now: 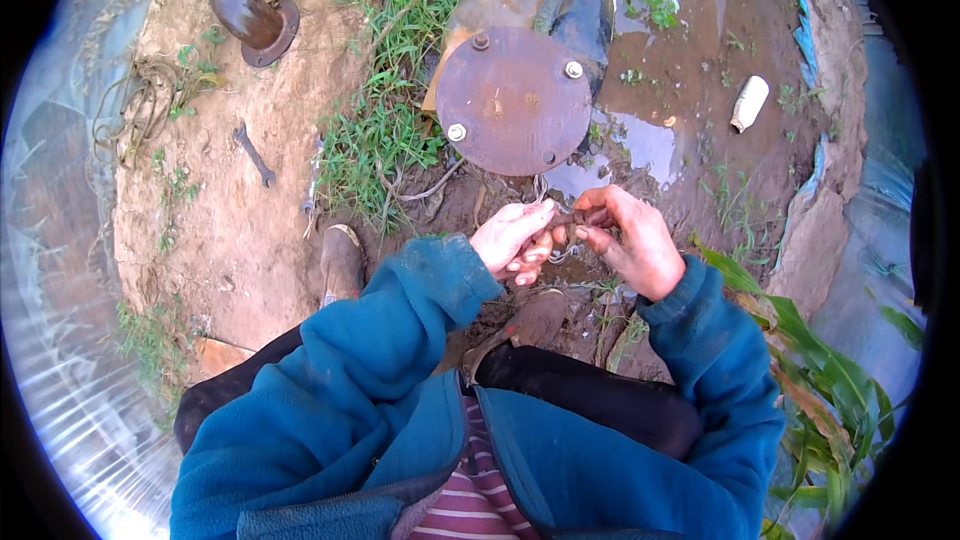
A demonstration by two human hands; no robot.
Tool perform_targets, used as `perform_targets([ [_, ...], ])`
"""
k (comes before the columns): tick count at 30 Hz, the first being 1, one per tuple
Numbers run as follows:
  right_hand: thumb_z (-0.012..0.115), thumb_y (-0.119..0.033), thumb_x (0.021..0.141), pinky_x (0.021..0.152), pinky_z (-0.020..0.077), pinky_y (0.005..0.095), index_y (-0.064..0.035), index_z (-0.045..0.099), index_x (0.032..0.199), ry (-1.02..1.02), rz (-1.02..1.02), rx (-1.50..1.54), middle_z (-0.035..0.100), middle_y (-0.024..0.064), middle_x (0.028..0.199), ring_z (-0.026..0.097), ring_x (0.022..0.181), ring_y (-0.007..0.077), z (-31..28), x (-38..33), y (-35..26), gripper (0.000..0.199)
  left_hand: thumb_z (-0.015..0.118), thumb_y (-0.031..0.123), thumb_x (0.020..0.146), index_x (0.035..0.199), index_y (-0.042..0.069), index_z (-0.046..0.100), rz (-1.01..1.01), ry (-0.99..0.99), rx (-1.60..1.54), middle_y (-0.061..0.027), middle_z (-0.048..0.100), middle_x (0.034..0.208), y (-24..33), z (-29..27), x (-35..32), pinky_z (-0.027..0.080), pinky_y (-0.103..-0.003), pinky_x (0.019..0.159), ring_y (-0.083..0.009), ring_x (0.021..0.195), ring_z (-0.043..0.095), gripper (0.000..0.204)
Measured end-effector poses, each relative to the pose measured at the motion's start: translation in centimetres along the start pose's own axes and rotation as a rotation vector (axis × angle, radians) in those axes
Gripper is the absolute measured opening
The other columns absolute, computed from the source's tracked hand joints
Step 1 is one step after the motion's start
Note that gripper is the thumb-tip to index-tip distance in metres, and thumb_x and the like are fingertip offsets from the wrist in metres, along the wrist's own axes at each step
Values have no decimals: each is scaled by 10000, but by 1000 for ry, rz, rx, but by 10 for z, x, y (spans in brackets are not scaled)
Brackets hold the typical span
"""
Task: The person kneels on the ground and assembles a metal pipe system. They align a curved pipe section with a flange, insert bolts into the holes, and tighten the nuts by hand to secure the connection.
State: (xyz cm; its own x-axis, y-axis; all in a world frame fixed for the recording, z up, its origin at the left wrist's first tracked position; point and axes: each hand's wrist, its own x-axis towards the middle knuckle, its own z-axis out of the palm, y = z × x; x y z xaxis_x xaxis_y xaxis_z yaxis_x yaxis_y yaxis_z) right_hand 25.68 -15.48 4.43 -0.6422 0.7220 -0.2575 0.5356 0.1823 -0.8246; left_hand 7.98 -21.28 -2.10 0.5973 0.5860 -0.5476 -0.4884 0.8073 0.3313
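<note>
My left hand [514, 242] and my right hand [632, 240] meet just below a round rusty flange plate [515, 105]. Their fingers are closed and pinched together around something small and brownish, mostly hidden by the fingertips, so its kind cannot be made out. Two pale bolt heads or nuts [574, 69] sit on opposite sides of the plate, and a darker bolt [480, 41] stands near its upper left edge. Near the lower right rim shows a dark hole [550, 157]. Thin pale strands [541, 186] hang between the plate and my hands.
A rusty pipe elbow [250, 15] with a flange stands on bare soil at the upper left. Below it lies an open-ended wrench [254, 155]. Muddy puddles [640, 145] and a white cylindrical container [749, 103] are at right. Grass [385, 130], maize-like leaves [825, 370] and plastic sheeting surround me.
</note>
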Motion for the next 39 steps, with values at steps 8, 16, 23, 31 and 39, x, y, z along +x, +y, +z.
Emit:
perform_targets([
  [8, 621, 4, 736, 658, 469, 297, -16, 499, 964, -31, -41, -41, 531, 101, 845, 571, 746, 186, -2, 4, -2, 260, 372, 395, 924, 796, 52, 467, 45, -30, -58, 29, 328, 493, -4, -6, 5, 336, -248, 366, -66, 363, 305, 379],
  [16, 614, -57, 770, 574, 466, 282, -34, 515, 933, -70, 330, 214, 541, 82, 774, 565, 675, 153, 4, 0, 6, 192, 408, 300, 922, 875, 55, 470, 367, 95, 530, 2, 405, 617, -11, -2, 12, 419, -245, 484, -81, 475, 390, 257],
  [23, 651, 11, 718, 596, 468, 269, -26, 523, 963, 286, 40, -110, 552, 75, 786, 565, 666, 156, -18, 14, 4, 278, 444, 279, 915, 978, 23, 517, 312, 54, -83, -9, 448, 659, -17, -42, 29, 443, -292, 552, -112, 562, 450, 274],
  [31, 624, 8, 755, 611, 464, 253, -16, 514, 956, 259, 93, 30, 557, 63, 793, 560, 678, 126, -12, 18, 4, 231, 563, 109, 849, 1068, -9, 494, 562, 170, -312, -103, 584, 918, -6, -29, 49, 508, -310, 695, -160, 758, 575, 258],
  [39, 600, 2, 784, 631, 467, 245, -9, 505, 969, 195, 122, 177, 563, 52, 787, 555, 686, 104, -1, 10, 15, 208, 542, 110, 860, 1064, 26, 482, 499, 176, -436, -97, 594, 916, -11, -36, 68, 522, -315, 668, -163, 765, 591, 228],
])
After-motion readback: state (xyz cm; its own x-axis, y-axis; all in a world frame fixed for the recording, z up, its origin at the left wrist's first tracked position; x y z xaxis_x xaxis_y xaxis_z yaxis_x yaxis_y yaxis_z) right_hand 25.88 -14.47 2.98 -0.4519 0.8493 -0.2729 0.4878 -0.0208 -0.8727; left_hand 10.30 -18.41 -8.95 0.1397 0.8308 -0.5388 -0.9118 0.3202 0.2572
